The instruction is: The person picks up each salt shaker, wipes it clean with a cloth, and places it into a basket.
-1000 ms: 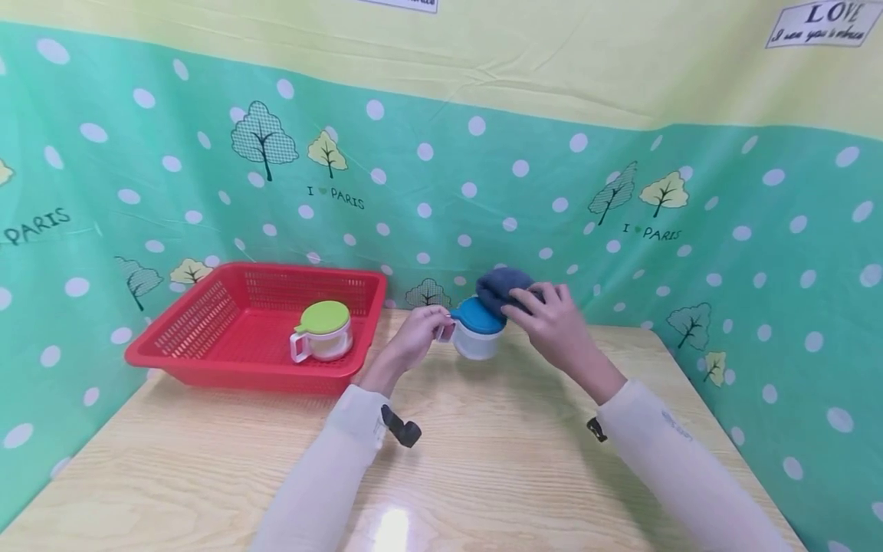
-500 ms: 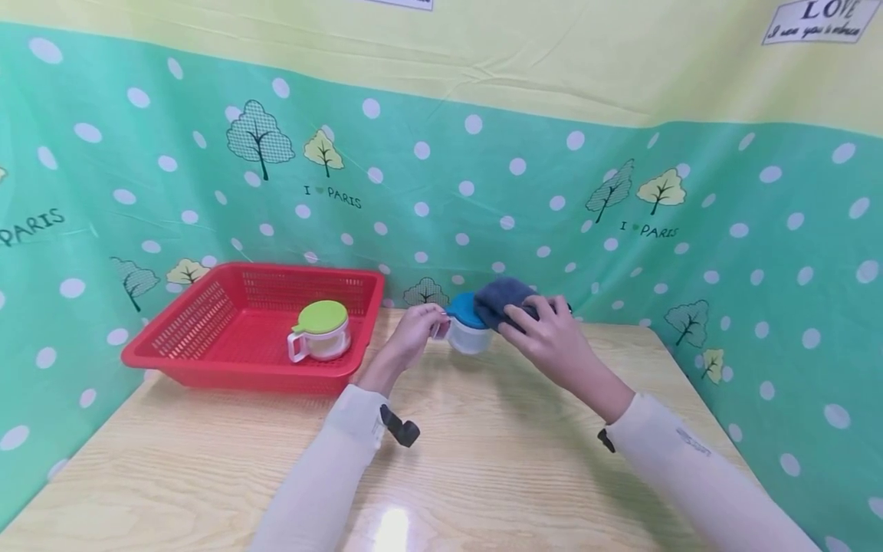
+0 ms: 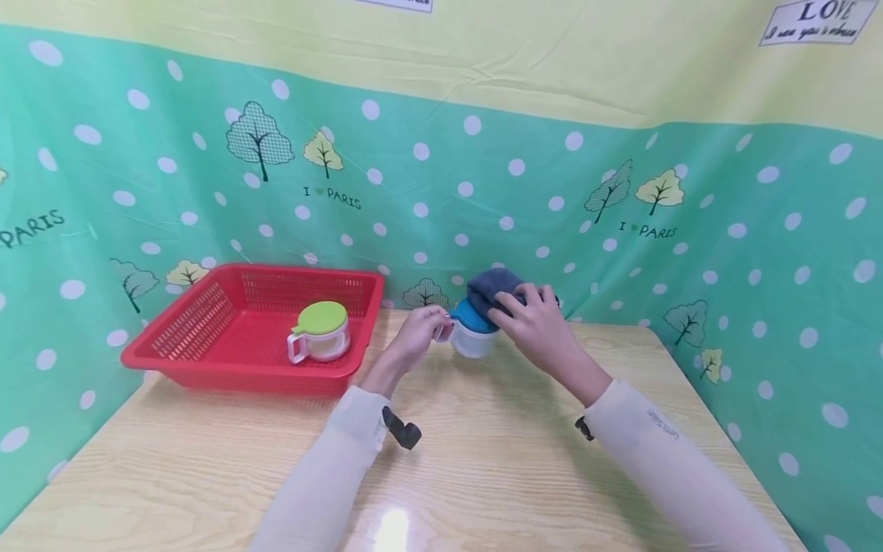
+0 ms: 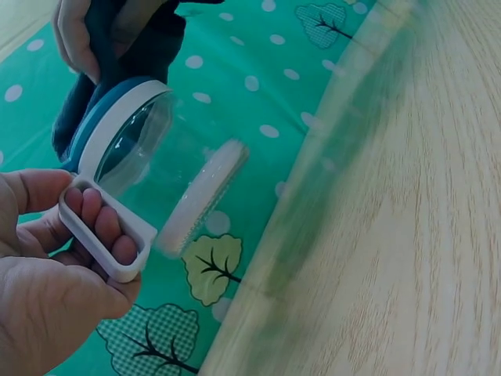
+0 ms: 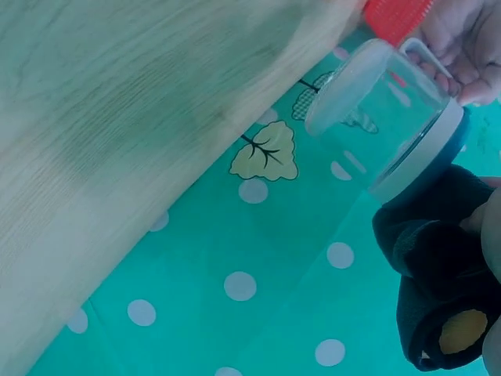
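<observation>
A clear seasoning jar [image 3: 472,343] with a white base and a blue lid [image 3: 469,317] is held tilted over the table, near its back edge. My left hand [image 3: 417,336] grips its white handle [image 4: 143,233], with fingers passed through the loop in the left wrist view. A bunched dark blue cloth [image 3: 492,287] lies against the far right side of the lid and hides part of it. My right hand [image 3: 539,328] holds this cloth with curled fingers. From the right wrist view, the cloth [image 5: 438,235] meets the lid end of the jar.
At the left stands a red perforated basket [image 3: 228,374]. Inside it sits a similar jar [image 3: 329,343] with a green lid and white handle. A green patterned curtain [image 3: 386,192] hangs behind the wooden table [image 3: 483,460] and along its sides.
My right hand and the cloth have shifted back and forth over the blue lid, lately up and left. The jar has moved only slightly, still in my left hand.
</observation>
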Demonstrator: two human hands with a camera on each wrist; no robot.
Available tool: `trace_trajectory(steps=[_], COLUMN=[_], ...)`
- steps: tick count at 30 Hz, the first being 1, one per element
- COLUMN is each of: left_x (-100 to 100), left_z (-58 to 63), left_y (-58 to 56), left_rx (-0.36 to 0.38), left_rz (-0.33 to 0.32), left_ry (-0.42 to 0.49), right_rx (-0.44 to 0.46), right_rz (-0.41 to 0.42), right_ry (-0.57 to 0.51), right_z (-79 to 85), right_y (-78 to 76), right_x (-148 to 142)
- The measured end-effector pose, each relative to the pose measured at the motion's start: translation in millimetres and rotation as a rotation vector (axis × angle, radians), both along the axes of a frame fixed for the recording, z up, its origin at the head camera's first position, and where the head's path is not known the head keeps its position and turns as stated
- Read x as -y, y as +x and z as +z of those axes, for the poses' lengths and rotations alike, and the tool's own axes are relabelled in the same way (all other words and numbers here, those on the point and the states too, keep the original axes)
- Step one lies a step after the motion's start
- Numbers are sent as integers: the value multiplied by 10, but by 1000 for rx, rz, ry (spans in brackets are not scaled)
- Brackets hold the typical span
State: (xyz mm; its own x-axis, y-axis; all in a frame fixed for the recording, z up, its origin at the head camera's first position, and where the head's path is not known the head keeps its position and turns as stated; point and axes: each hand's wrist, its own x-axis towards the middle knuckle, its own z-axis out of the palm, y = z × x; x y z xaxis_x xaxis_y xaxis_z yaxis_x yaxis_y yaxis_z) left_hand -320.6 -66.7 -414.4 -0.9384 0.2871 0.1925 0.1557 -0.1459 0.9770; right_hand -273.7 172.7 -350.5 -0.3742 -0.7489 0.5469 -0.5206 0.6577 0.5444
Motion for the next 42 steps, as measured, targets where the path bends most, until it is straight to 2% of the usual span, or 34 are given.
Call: trace_trajectory(steps=[5, 13, 17, 21, 28, 33, 42], left_x=[7, 25, 13, -9, -25, -2, 78], left_z=[-1, -20, -21, -14, 6, 8, 46], left_y=[-6, -20, -11, 9, 18, 7, -10], left_rx=[20, 17, 10, -7, -27, -6, 48], left_rz=[36, 43, 16, -30, -46, -38, 49], left_ry=[0, 0, -14, -27, -2, -2, 75], right_rx=[4, -18, -34, -48, -42, 61, 208], right_rz=[19, 61, 92, 85, -13, -125, -190], right_ry=[18, 45, 29, 19, 32, 12, -188], right_z=[-31, -40, -31, -12, 41, 53, -23], right_y=[105, 291, 298, 271, 140, 32, 25], right_x=[-25, -4, 68, 166, 264, 195, -87])
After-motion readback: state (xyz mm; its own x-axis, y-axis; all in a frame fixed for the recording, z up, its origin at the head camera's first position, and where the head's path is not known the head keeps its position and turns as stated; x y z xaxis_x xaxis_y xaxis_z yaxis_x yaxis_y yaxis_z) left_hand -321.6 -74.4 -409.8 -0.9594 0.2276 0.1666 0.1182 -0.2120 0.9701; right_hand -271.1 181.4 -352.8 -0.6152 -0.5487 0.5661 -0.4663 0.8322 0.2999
